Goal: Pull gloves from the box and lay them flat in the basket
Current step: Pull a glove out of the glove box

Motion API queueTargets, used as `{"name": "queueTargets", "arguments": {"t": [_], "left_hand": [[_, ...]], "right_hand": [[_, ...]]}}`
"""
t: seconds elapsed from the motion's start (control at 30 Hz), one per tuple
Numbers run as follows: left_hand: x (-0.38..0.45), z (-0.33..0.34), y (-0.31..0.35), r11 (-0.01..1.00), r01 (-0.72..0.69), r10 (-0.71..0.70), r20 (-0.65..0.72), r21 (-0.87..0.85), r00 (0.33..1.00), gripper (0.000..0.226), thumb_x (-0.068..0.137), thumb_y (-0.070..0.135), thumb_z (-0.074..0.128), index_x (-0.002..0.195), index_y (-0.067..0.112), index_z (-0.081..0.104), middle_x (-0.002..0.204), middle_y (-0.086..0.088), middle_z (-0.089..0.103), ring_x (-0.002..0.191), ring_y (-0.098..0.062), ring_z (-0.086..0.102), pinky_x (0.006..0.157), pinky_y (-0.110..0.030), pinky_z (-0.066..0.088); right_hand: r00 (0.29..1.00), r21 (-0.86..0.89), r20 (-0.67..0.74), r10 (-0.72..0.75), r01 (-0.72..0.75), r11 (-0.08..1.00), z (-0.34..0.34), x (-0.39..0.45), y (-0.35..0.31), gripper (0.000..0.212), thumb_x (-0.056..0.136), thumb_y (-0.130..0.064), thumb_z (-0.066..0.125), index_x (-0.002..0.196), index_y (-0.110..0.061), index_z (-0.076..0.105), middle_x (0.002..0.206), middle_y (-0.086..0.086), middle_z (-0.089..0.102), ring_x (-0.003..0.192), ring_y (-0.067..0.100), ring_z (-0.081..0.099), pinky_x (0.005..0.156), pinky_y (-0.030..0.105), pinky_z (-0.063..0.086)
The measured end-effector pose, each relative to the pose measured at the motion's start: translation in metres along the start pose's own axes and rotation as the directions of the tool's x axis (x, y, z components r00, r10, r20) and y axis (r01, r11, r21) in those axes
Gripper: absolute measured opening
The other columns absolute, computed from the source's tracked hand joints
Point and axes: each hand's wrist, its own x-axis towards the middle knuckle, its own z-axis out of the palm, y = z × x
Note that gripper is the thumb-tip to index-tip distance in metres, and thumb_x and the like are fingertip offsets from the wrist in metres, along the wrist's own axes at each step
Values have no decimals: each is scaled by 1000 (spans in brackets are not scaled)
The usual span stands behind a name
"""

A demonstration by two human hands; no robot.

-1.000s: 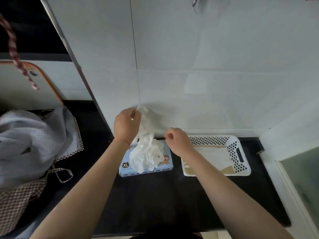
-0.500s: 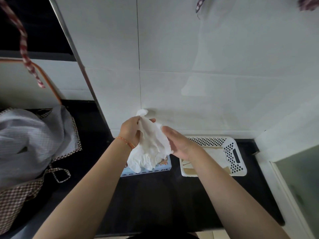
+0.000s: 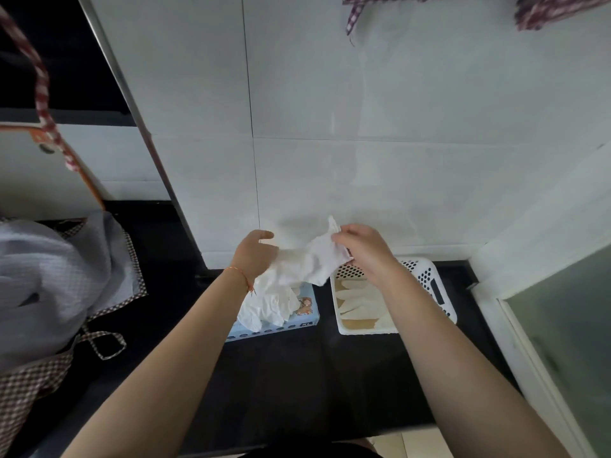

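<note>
A white glove is stretched in the air between my two hands, above the box and the basket's left rim. My right hand pinches its upper end near the wall. My left hand holds the other end over the box. The light blue glove box lies on the black counter, with a bunch of white gloves spilling from its top. Right of it stands the white perforated basket, where pale gloves lie flat; my right forearm hides part of it.
A grey cloth with a checked border is heaped at the left on the black counter. White tiled wall rises behind. A glass panel stands at the right. Checked fabric hangs at the top.
My right hand took hold of the glove and drew its end up and right toward the basket. The glove went from bunched to stretched between both hands.
</note>
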Motion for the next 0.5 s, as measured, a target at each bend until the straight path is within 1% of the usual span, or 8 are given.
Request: {"name": "queueTargets", "arguments": {"t": [0.07,0.13,0.17,0.23,0.33,0.4,0.43,0.5], "left_hand": [[-8,7,4,978,-153,149,38,146,988,46,86,3,54,128,20,53,108,-3,60,90,-16,57,72,-21,43],[-18,13,16,924,-369,356,132,97,925,54,82,1,57,129,28,54,125,4,56,114,-13,50,87,-22,39],[-23,15,23,898,-435,416,208,58,885,57,80,1,58,129,31,55,128,9,55,119,-9,47,91,-21,38],[-28,21,36,877,-475,425,350,67,834,52,80,7,66,125,32,59,128,15,55,121,-3,46,97,-18,36],[-23,28,41,856,-477,378,389,197,840,33,80,18,75,112,25,67,121,10,62,117,-8,54,98,-24,37],[-21,31,39,850,-481,386,367,216,846,18,81,21,76,97,13,71,105,5,68,103,-12,60,96,-28,42],[-20,32,38,857,-476,389,356,197,849,18,81,22,77,89,7,70,93,2,68,91,-14,61,90,-30,44],[-20,34,37,876,-454,383,337,162,860,26,81,23,77,78,1,63,74,-1,57,70,-15,51,71,-31,42]], "right_hand": [[994,-148,71,-81,91,985,-3,-11,-16,12,79,-22,58,68,-19,59,76,4,53,74,19,52,69,33,40],[981,-261,156,-118,156,953,-5,-21,-31,12,77,-21,54,66,-19,55,70,1,45,71,16,41,64,31,31],[974,-304,185,-130,182,935,-5,-24,-37,13,80,-17,53,67,-14,56,67,0,44,69,16,39,61,29,28],[963,-378,211,-166,237,895,-5,-29,-44,17,84,-11,50,70,-2,54,65,1,39,64,15,35,55,28,25],[956,-492,182,-228,290,821,-9,-32,-47,16,85,-6,44,71,-2,50,64,0,36,55,14,30,51,25,23],[963,-524,124,-237,267,809,-14,-31,-43,13,85,-4,43,76,-1,53,66,-3,44,58,14,36,52,26,27],[965,-529,107,-240,259,808,-16,-30,-41,12,84,-6,45,80,-1,55,69,-2,47,61,14,40,54,27,30],[969,-526,111,-221,247,814,-18,-31,-37,9,84,-16,53,80,-9,56,72,-5,49,64,13,43,56,28,33]]}}
